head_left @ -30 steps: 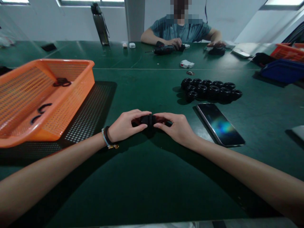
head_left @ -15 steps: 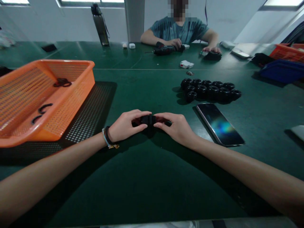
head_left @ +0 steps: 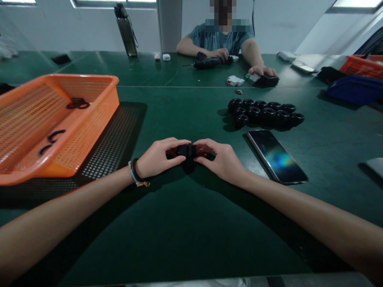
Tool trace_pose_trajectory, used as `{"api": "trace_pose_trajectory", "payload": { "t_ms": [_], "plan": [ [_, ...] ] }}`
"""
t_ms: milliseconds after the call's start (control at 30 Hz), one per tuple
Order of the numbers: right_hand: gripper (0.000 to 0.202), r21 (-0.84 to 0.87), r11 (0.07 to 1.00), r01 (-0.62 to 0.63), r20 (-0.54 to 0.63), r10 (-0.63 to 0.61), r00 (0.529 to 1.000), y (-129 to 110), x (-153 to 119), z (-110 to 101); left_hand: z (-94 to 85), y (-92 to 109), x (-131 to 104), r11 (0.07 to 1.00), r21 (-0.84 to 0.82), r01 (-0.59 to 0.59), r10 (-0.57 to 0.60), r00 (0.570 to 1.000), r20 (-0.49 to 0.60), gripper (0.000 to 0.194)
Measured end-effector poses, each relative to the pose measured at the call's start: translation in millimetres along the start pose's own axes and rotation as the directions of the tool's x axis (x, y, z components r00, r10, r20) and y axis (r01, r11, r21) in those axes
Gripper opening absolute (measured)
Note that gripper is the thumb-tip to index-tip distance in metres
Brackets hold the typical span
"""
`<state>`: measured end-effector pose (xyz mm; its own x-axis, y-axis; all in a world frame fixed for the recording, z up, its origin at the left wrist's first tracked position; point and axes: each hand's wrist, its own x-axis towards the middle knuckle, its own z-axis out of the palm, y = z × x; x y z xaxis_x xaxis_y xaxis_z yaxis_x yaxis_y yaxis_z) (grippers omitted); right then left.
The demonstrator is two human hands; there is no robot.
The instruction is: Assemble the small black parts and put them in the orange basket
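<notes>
Between my two hands, just above the green table (head_left: 167,231), is a small black ribbed part (head_left: 187,150); its exact kind is too dark to make out. My left hand (head_left: 160,157) pinches its left end between thumb and fingers. On the other end, my right hand (head_left: 221,159) closes with thumb and fingertips, the fingers curled. To the right of my right hand lies a phone (head_left: 277,157) with a dark, reflecting screen. Beyond it stands a cluster of several glossy black round parts (head_left: 267,114) with holes in their tops.
At left, an orange basket (head_left: 98,131) holds a few black rings (head_left: 55,135). Across the table a person (head_left: 221,42) has one hand by a power drill (head_left: 206,62). A bottle (head_left: 126,32) stands at the back; a blue bin (head_left: 356,89) sits at far right.
My right fingers have shifted slightly on the black part; my left hand stays put. Across the table, the person's arm has come forward, moving a small white-green item nearer the white packet.
</notes>
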<state>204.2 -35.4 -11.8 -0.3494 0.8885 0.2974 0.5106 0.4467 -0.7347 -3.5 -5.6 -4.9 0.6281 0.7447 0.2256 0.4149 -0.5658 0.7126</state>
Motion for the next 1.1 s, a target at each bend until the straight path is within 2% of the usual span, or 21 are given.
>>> {"api": "trace_pose_trajectory", "payload": {
  "t_ms": [633,1100],
  "plan": [
    [0.028,-0.113,0.993,0.021,-0.025,-0.024,0.999,1.4,-0.9,1.2,0.1,-0.4,-1.2,0.998,0.016,-0.052,0.053,0.999,-0.008,0.038],
    [0.026,-0.131,0.991,0.014,-0.005,-0.015,1.0,-0.5,-0.1,-0.4,0.5,0.7,-0.5,1.0,0.009,-0.028,0.028,1.0,-0.001,0.036]
  ]
}}
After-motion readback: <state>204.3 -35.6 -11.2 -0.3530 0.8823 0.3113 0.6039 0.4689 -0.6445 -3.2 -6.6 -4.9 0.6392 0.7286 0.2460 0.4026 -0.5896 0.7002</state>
